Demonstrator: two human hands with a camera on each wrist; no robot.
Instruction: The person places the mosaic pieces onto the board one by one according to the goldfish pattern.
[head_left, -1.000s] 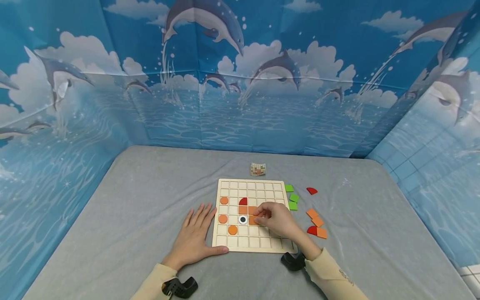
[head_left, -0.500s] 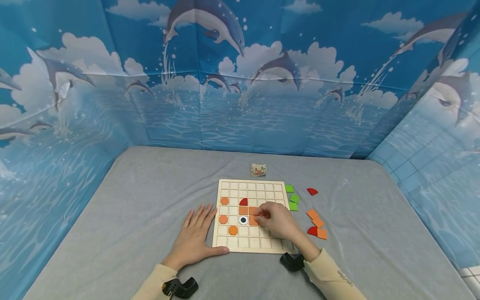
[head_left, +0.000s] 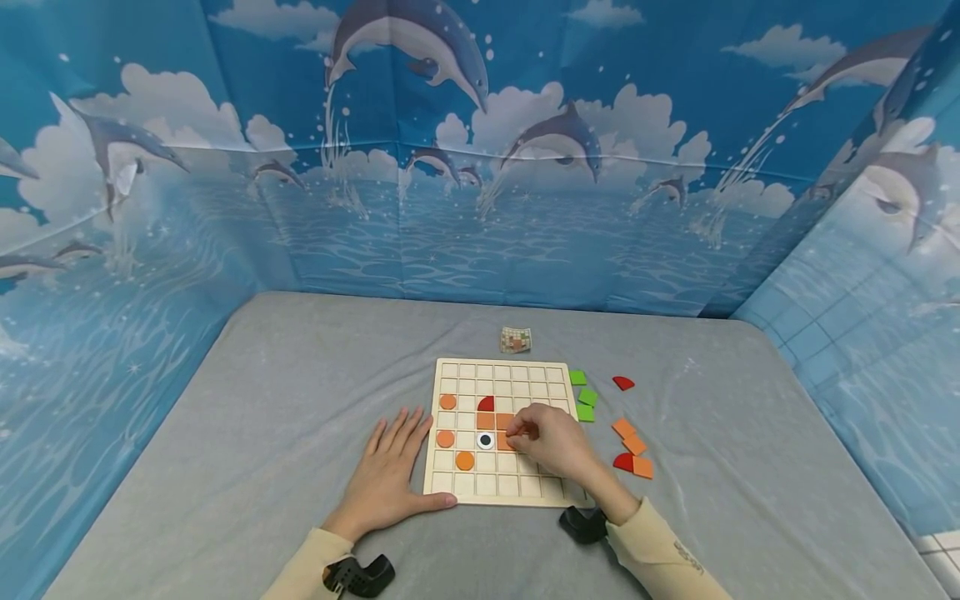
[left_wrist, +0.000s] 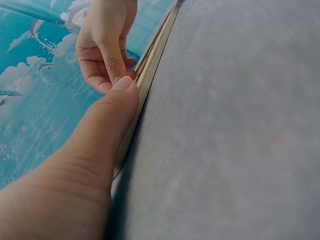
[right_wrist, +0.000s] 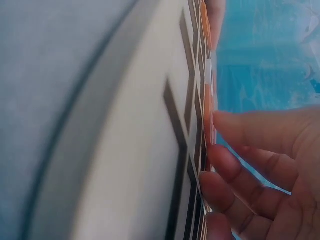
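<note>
In the head view, my left hand lies with fingers spread at the left side of a pale wooden grid board, its thumb on the near-left corner. My right hand is bent over the board's middle, thumb and fingertips gathered at an orange square tile that they partly hide. Close to it are another orange square, a red quarter-circle and a white disc with a black centre. In the right wrist view, curled fingers touch the board's face beside orange.
Orange discs sit in cells at the board's left. Beside its right edge lie green squares, loose orange squares and red quarter-circles. A small patterned card lies beyond the board on the grey cloth.
My right thumb and fingertips shift very slightly at the orange square tile. The left hand and the other pieces keep their places.
</note>
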